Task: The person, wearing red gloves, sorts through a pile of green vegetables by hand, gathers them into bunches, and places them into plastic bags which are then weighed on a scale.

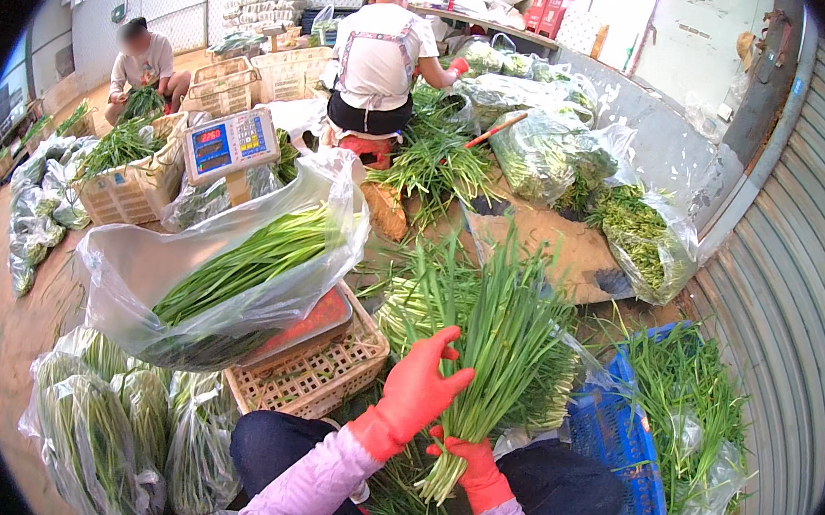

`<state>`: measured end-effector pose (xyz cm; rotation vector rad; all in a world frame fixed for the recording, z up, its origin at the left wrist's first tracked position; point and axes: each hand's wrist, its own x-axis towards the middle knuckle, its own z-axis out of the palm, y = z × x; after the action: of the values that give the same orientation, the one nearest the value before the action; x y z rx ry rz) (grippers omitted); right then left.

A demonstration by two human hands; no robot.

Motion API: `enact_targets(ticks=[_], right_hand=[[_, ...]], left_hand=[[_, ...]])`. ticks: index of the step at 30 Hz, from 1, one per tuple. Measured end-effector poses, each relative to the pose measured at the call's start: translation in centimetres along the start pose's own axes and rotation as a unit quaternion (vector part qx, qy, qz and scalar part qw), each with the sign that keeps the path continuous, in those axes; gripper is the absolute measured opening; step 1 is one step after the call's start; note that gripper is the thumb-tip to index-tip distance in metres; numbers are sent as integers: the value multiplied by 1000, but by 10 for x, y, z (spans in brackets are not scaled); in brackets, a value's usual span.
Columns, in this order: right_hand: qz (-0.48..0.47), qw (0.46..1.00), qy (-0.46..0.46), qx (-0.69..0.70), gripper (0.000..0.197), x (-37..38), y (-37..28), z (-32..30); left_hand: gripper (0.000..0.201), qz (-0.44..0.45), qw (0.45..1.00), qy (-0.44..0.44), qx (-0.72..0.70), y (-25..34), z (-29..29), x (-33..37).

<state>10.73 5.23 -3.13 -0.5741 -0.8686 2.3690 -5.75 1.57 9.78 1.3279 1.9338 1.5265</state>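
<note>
A bunch of garlic chives (502,356) stands nearly upright before me, leaves up and pale stem ends down. My right hand (479,474), in a red rubber glove, is closed round its lower stems. Beside the bunch on the left is my left hand (420,387), gloved alike, its fingers spread and gripping nothing. More cut chives (417,313) lie in a heap just beyond. To the left, a clear plastic bag (119,264) holding long green chives (254,257) rests on a scale's red pan (313,315), with the scale display (232,146) behind it.
A beige crate (321,380) is beneath the scale pan. Bagged chives (97,436) stand at the lower left. A blue crate (623,466) and loose greens (686,403) lie right, near a corrugated wall (800,255). Two people, one seated ahead (377,60) and one far left (141,68), handle greens.
</note>
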Motion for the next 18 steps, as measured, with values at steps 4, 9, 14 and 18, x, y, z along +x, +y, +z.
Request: enact_targets(ticks=[4, 9, 14, 18], right_hand=[[-2, 1000, -19, -22, 47, -6, -5, 6], [-1, 996, -17, -90, 44, -12, -11, 12], [14, 995, -12, -103, 48, -18, -19, -3], [26, 997, -6, -77, 45, -19, -16, -13]], left_hand=[[50, -20, 998, -62, -1, 1, 17, 43], [30, -54, 995, -83, 23, -11, 30, 72], [20, -7, 981, -155, 117, -5, 8, 77], [9, 187, 932, -80, 300, -14, -32, 79]])
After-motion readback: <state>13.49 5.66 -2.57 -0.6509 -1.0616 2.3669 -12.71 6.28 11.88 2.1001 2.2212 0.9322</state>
